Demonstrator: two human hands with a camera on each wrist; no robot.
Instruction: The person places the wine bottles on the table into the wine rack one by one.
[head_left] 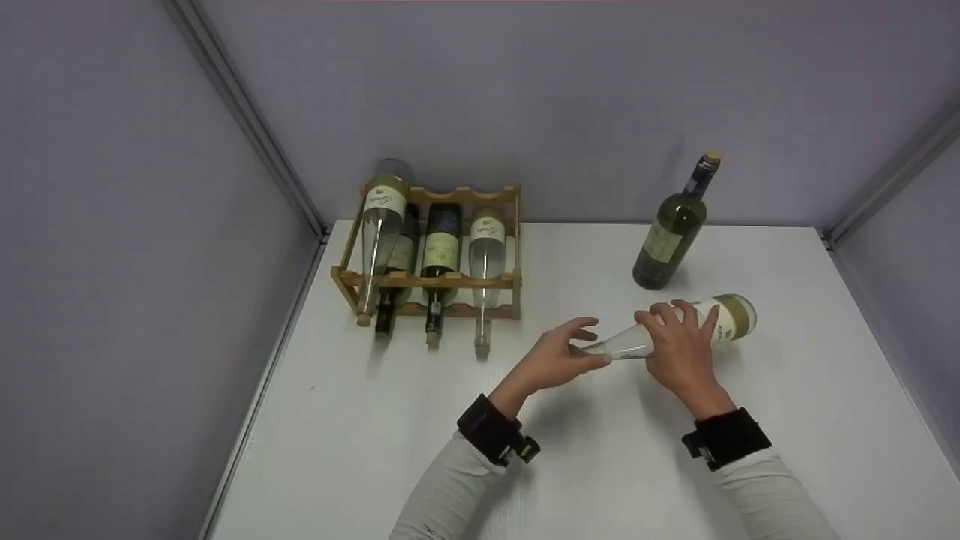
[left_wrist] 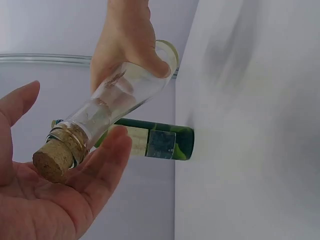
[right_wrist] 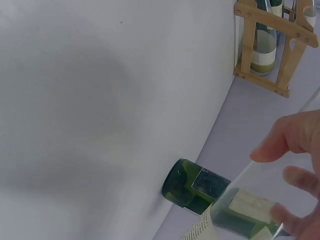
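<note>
A clear glass bottle [head_left: 628,343] with a white and gold label lies tilted in the air over the table, its base to the right. My right hand [head_left: 681,356] grips it around the body from above. At the neck end, my left hand [head_left: 553,358] has its thumb and fingers spread. In the left wrist view the bottle's cork [left_wrist: 52,161] is over the left palm, with the thumb held away from it. Behind the hands a green wine bottle [head_left: 670,236] stands upright, corked, on the table.
At the back left, a wooden wine rack [head_left: 465,280] holds several bottles with necks toward me. A clear bottle [head_left: 382,225] lies on its upper level at the left; a dark bottle [head_left: 441,240] and another clear bottle [head_left: 487,247] lie lower. Grey walls enclose the white table [head_left: 337,450].
</note>
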